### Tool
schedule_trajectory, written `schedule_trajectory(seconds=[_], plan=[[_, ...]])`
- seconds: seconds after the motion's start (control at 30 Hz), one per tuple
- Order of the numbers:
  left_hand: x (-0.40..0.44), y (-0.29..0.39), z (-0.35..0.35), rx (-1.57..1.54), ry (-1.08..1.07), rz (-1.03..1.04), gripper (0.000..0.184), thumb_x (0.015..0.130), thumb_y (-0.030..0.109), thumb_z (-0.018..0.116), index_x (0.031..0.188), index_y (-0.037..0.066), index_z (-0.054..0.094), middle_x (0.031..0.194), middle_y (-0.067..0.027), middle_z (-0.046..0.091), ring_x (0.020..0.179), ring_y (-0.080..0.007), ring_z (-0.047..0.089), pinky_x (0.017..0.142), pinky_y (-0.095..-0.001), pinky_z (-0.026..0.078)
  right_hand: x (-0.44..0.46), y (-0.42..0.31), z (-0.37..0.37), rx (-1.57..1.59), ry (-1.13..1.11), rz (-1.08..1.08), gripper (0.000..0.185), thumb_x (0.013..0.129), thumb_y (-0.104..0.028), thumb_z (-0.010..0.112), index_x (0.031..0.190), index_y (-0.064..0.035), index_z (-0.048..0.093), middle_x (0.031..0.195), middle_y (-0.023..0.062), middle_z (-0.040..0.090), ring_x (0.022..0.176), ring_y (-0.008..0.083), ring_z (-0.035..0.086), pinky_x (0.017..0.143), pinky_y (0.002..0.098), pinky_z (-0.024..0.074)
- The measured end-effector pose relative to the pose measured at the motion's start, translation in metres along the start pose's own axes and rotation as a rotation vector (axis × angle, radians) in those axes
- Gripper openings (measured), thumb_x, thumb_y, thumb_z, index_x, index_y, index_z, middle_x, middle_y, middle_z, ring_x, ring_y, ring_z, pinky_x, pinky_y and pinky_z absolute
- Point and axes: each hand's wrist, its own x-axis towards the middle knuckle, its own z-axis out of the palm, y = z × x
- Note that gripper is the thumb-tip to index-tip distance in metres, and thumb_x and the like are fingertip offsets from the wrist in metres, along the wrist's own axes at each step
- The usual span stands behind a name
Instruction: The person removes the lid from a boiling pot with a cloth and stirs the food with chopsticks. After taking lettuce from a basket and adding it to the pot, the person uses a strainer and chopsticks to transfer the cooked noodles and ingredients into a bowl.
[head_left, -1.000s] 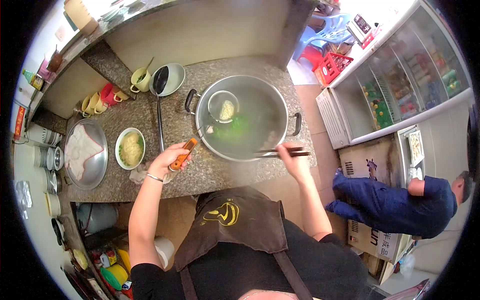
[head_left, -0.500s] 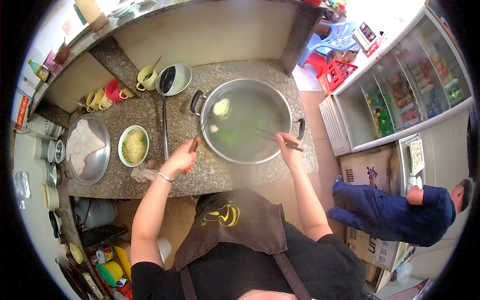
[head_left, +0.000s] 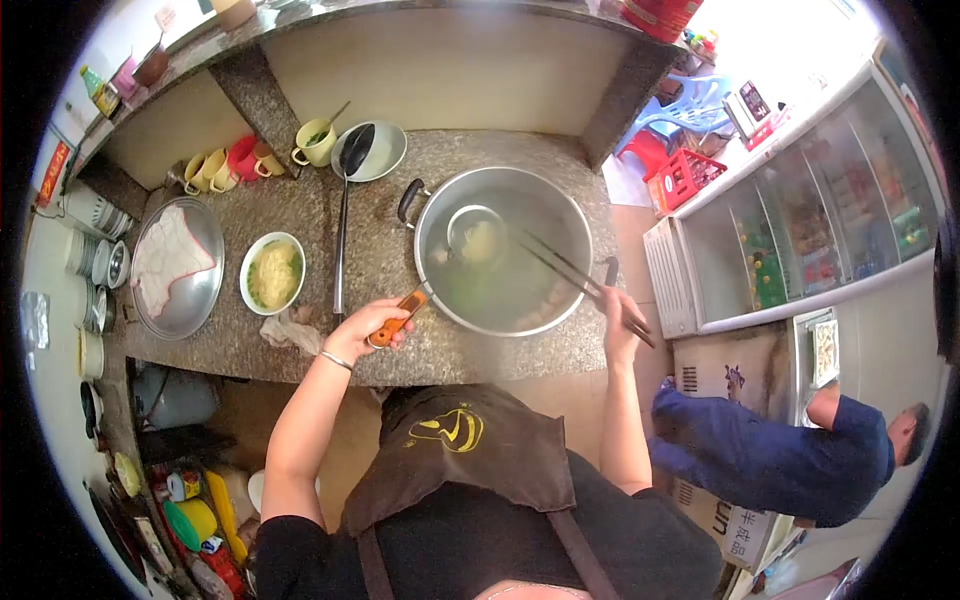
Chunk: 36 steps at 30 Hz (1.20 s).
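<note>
My left hand point(head_left: 372, 328) grips the orange-brown wooden handle of a strainer point(head_left: 398, 320) over the pot's near-left rim. The strainer's round rim shows in the cloudy liquid, with pale noodles point(head_left: 480, 238) inside it. My right hand point(head_left: 620, 318), at the right side of the pot point(head_left: 586, 215), holds long dark chopsticks point(head_left: 560, 265), their tips slightly apart and pointing toward the noodles. Something green lies blurred under the liquid. To the left, a white bowl point(head_left: 245, 290) contains noodles and greens.
A black ladle point(head_left: 342, 240) rests across a pale bowl point(head_left: 392, 160) beside a yellow cup point(head_left: 316, 150). A metal tray point(head_left: 205, 320) with a cloth point(head_left: 175, 260) stands far left. A crumpled rag point(head_left: 290, 332) lies near the front edge. A person in dark blue point(head_left: 780, 445) is at right, below a glass-door fridge point(head_left: 800, 210).
The strainer and noodles have moved right and lower in the pot. My right hand has shifted right, its chopsticks now steeper. The whole view has shifted slightly.
</note>
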Motion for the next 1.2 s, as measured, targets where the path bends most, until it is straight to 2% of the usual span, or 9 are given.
schedule_trajectory(seconds=[0.1, 0.27, 0.47, 0.6, 0.73, 0.93, 0.97, 1.03, 1.2], plan=[[0.000, -0.004, -0.002, -0.035, -0.008, 0.073, 0.030, 0.089, 0.013, 0.049, 0.117, 0.006, 0.045, 0.074, -0.0030, 0.057, 0.052, -0.0079, 0.053, 0.043, -0.0221, 0.045, 0.000, -0.006, -0.007, 0.119, 0.062, 0.050, 0.023, 0.089, -0.018, 0.053, 0.092, 0.0035, 0.062, 0.086, 0.0094, 0.063, 0.080, 0.0162, 0.060, 0.072, 0.0298, 0.0476], [-0.010, 0.006, 0.008, -0.071, 0.032, 0.146, 0.030, 0.089, 0.014, 0.049, 0.117, 0.007, 0.045, 0.075, -0.0028, 0.057, 0.052, -0.0083, 0.053, 0.042, -0.0214, 0.044, -0.001, -0.006, -0.005, 0.280, 0.130, 0.045, 0.028, 0.093, -0.020, 0.044, 0.097, 0.0050, 0.057, 0.092, 0.0140, 0.061, 0.083, 0.0207, 0.061, 0.072, 0.0317, 0.0525], [-0.029, -0.005, 0.007, -0.195, -0.029, 0.208, 0.034, 0.088, 0.013, 0.049, 0.121, 0.006, 0.043, 0.076, -0.0033, 0.056, 0.052, -0.0093, 0.052, 0.042, -0.0211, 0.042, 0.000, -0.001, -0.019, 0.351, 0.218, 0.067, 0.026, 0.093, -0.021, 0.045, 0.091, 0.0027, 0.056, 0.087, 0.0099, 0.057, 0.079, 0.0167, 0.058, 0.070, 0.0295, 0.0532], [-0.046, 0.001, 0.024, -0.290, -0.065, 0.229, 0.049, 0.087, 0.010, 0.051, 0.132, 0.004, 0.033, 0.077, -0.0055, 0.058, 0.049, -0.0103, 0.052, 0.040, -0.0213, 0.044, -0.008, 0.026, -0.017, 0.264, 0.184, 0.100, 0.024, 0.092, -0.021, 0.049, 0.090, 0.0004, 0.057, 0.086, 0.0062, 0.056, 0.079, 0.0144, 0.056, 0.066, 0.0279, 0.0512], [-0.048, 0.012, 0.034, -0.056, 0.057, 0.242, 0.041, 0.088, 0.012, 0.047, 0.128, 0.007, 0.038, 0.076, -0.0045, 0.054, 0.050, -0.0107, 0.051, 0.043, -0.0230, 0.044, -0.007, 0.014, 0.016, 0.144, 0.149, 0.054, 0.026, 0.091, -0.021, 0.050, 0.096, 0.0035, 0.058, 0.091, 0.0085, 0.058, 0.080, 0.0147, 0.056, 0.072, 0.0281, 0.0482], [-0.041, 0.024, 0.035, 0.082, 0.097, 0.272, 0.045, 0.087, 0.010, 0.044, 0.131, 0.008, 0.035, 0.076, -0.0049, 0.053, 0.050, -0.0120, 0.051, 0.043, -0.0253, 0.044, 0.024, 0.027, 0.115, -0.157, -0.324, -0.087, 0.019, 0.086, -0.017, 0.055, 0.090, -0.0002, 0.064, 0.087, 0.0096, 0.063, 0.077, 0.0185, 0.060, 0.070, 0.0294, 0.0466], [-0.041, 0.026, 0.034, 0.072, 0.098, 0.273, 0.045, 0.087, 0.009, 0.044, 0.131, 0.008, 0.035, 0.076, -0.0050, 0.053, 0.050, -0.0121, 0.051, 0.043, -0.0253, 0.044, 0.036, 0.034, 0.124, -0.156, -0.318, -0.086, 0.019, 0.086, -0.017, 0.055, 0.090, -0.0002, 0.064, 0.087, 0.0096, 0.063, 0.077, 0.0185, 0.060, 0.070, 0.0294, 0.0466], [-0.041, 0.027, 0.032, 0.067, 0.098, 0.274, 0.045, 0.086, 0.008, 0.044, 0.130, 0.009, 0.035, 0.076, -0.0050, 0.053, 0.049, -0.0122, 0.051, 0.043, -0.0254, 0.044, 0.054, 0.042, 0.140, -0.371, -0.294, -0.324, 0.017, 0.084, -0.016, 0.057, 0.089, -0.0017, 0.064, 0.084, 0.0119, 0.062, 0.075, 0.0243, 0.060, 0.069, 0.0308, 0.0461], [-0.032, 0.019, 0.026, 0.207, 0.139, 0.263, 0.045, 0.086, 0.007, 0.044, 0.130, 0.008, 0.035, 0.075, -0.0042, 0.050, 0.049, -0.0105, 0.052, 0.042, -0.0252, 0.044, 0.075, 0.047, 0.107, -0.284, -0.181, -0.276, 0.017, 0.083, -0.017, 0.058, 0.087, -0.0021, 0.064, 0.080, 0.0148, 0.060, 0.075, 0.0283, 0.059, 0.068, 0.0334, 0.0456]])
